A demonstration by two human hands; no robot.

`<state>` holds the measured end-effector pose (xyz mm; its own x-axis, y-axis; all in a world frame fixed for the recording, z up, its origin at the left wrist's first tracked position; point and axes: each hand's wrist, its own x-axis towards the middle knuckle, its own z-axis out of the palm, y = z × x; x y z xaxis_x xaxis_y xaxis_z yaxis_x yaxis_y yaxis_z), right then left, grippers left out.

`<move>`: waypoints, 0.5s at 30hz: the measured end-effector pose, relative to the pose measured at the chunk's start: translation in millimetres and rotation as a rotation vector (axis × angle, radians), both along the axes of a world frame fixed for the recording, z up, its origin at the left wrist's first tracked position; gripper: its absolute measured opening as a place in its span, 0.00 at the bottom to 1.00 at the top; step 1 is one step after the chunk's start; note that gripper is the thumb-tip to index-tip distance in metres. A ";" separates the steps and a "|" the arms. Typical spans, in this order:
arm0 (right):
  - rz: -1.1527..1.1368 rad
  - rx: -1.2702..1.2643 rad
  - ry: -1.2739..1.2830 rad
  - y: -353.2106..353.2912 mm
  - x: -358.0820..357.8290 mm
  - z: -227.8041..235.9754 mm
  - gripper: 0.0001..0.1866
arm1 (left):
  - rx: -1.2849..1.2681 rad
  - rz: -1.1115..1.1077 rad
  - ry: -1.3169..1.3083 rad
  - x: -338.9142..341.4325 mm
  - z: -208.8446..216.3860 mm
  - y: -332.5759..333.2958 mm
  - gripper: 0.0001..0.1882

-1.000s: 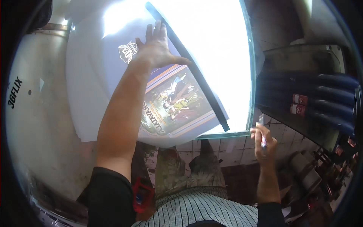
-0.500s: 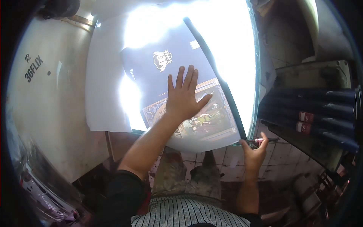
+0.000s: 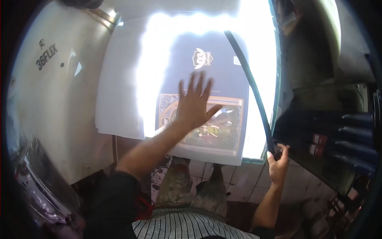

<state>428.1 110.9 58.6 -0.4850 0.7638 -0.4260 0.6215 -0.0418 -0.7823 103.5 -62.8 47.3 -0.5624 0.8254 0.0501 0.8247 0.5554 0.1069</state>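
Note:
My left hand (image 3: pixel 195 102) is spread out over a printed sheet (image 3: pixel 234 83) with a blue field, a white emblem and a framed colour picture. Its fingers are slightly blurred, so I cannot tell whether the palm touches the paper. The sheet lies on a brightly lit glass-topped table (image 3: pixel 254 155), its near edge hanging over the table's front. In my right hand (image 3: pixel 278 162) is the near end of a long dark ruler-like strip (image 3: pixel 253 85), which slants across the table right of the print. A slim cutter or pen seen there earlier cannot be made out now.
A large pale panel (image 3: pixel 36 95) with dark lettering stands at the left, above clear plastic wrapping (image 3: pixel 41 187). Blank white paper (image 3: pixel 119 87) extends from the table's left side. Dark blue rolls with red labels (image 3: pixel 346 137) lie at the right. White floor tiles (image 3: pixel 242 179) show below the table.
The printed sheet has turned to lie straighter. The dark strip has moved right, off the sheet's edge, with my right hand now gripping its near end. My left hand stays over the print.

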 end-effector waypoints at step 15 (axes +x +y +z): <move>0.109 0.582 -0.093 -53.9 7.6 0.6 0.13 | 0.019 -0.441 -0.084 -90.3 -7.1 -25.4 0.36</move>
